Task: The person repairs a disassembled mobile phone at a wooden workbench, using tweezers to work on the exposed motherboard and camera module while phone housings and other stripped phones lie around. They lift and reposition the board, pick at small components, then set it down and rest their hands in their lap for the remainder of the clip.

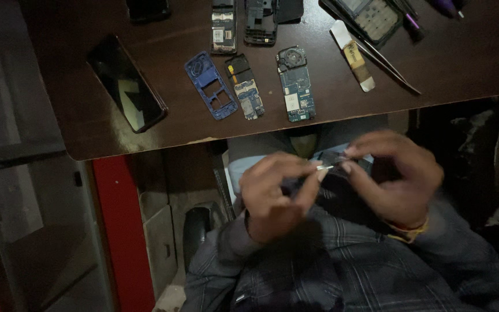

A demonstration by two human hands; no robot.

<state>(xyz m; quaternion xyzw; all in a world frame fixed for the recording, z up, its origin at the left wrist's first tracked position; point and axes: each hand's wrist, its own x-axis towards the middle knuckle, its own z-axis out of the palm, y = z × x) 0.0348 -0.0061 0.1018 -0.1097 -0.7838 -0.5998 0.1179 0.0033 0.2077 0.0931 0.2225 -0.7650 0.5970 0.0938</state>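
Note:
Below the table's front edge, over my lap, both hands meet. My left hand pinches a thin, pale metal tool whose tip points right. My right hand grips a small dark phone part between thumb and fingers, and the tool's tip touches it. The part is mostly hidden by my fingers. On the dark wooden table above lie a blue phone frame and two blue-green circuit boards, side by side.
A black smartphone lies screen up at the table's left. Further phone shells, a keypad panel, tweezers and a white-yellow strip sit along the far side. A red panel stands under the table.

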